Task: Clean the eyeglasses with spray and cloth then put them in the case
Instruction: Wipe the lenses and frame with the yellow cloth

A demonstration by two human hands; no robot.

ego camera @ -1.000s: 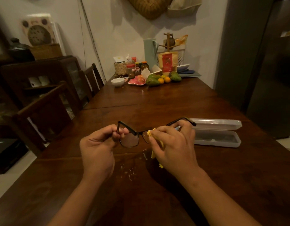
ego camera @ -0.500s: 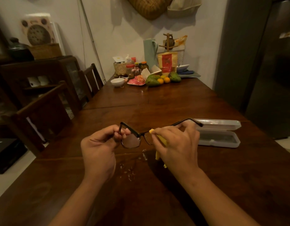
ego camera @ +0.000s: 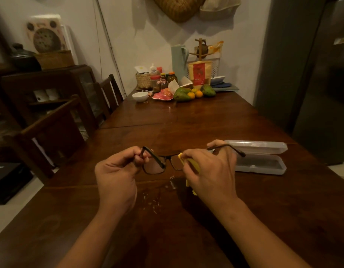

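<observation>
Dark-framed eyeglasses (ego camera: 155, 166) hang in the air above the wooden table (ego camera: 186, 128), temples unfolded. My left hand (ego camera: 117, 175) pinches the frame at its left hinge. My right hand (ego camera: 210, 171) grips a yellow cloth (ego camera: 192, 167) pressed on the right lens, which the cloth and fingers mostly hide. The right temple sticks out past my right hand toward the clear plastic case (ego camera: 264, 161), which lies open on the table just to the right. No spray bottle is clearly in view near my hands.
Small droplets or crumbs (ego camera: 153, 202) speckle the table under my hands. At the far end stand a white bowl (ego camera: 140, 96), fruit (ego camera: 186, 93), jars and a basket (ego camera: 145, 80). Wooden chairs (ego camera: 57, 128) line the left side; a dark fridge (ego camera: 322, 74) stands at the right.
The glasses and both hands have drifted slightly right and up. My right hand has shifted the cloth over the right lens; my left hand's pinch is unchanged.
</observation>
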